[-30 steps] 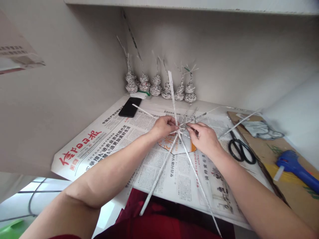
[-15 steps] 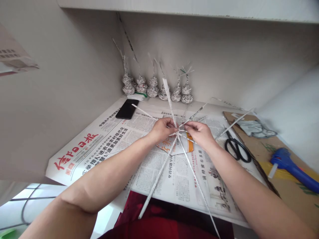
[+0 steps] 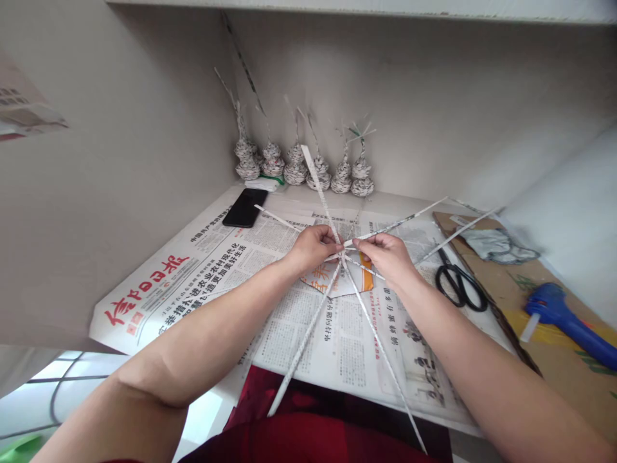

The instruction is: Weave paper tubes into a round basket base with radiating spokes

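Several rolled newspaper strips radiate like spokes from a crossing point in front of me. My left hand pinches the strips close to that crossing, its thumb beside the centre. Just to the right, my right hand is closed on a longer paper strip that runs up and right and bends near its far part. Beneath the crossing lies a white and orange printed piece. Fingertips cover part of the centre, so the exact weave there is hidden.
Newspaper covers the table. Several woven gourd-shaped pieces stand along the back wall. A black phone lies at left. Scissors, cardboard, a grey cloth and a blue glue gun are at right.
The long strip at my right hand has swung to the right and lower, its bend now farther right. The upright spoke leans more to the left. Both hands stay near the crossing.
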A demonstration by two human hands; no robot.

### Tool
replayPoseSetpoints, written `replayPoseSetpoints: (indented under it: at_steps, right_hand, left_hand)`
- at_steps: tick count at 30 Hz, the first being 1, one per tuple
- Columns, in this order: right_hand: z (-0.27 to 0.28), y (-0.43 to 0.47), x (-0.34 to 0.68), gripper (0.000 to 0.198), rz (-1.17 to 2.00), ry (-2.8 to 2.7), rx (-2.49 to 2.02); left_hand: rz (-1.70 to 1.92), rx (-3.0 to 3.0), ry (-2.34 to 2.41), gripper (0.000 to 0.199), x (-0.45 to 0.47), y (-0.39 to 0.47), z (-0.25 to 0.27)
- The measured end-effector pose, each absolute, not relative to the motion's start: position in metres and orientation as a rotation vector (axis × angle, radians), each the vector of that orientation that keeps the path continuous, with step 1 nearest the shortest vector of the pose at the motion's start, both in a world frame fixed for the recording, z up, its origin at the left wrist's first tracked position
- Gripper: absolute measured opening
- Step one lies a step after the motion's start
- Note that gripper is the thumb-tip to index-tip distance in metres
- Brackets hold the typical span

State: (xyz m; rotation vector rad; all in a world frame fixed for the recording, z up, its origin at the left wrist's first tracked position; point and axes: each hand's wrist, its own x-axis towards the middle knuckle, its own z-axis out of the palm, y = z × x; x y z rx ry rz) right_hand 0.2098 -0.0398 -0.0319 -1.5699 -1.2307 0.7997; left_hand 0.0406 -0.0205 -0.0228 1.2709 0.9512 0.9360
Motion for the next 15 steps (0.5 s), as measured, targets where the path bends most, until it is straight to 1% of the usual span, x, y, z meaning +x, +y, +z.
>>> replayPoseSetpoints:
  at_steps: [3, 7, 10, 15]
  right_hand:
    - [-0.033, -0.040, 0.214, 0.034, 0.789, -1.295, -1.602]
    - [-0.029, -0.046, 0.220, 0.036, 0.838, -1.554, -1.558]
    - [-0.026, -0.049, 0.221, 0.030, 0.811, -1.633, -1.560]
    - [-0.028, -0.046, 0.222, 0.021, 0.832, -1.542, -1.517]
  left_hand:
    - [0.938, 1.249, 0.960, 0.009, 0.041, -0.019, -0.024]
    - [0.944, 1.252, 0.980, 0.010, 0.039, -0.018, -0.023]
    - [0.948, 1.253, 0.966, 0.010, 0.038, -0.018, -0.022]
    - [0.935, 1.237, 0.951, 0.015, 0.038, -0.018, -0.022]
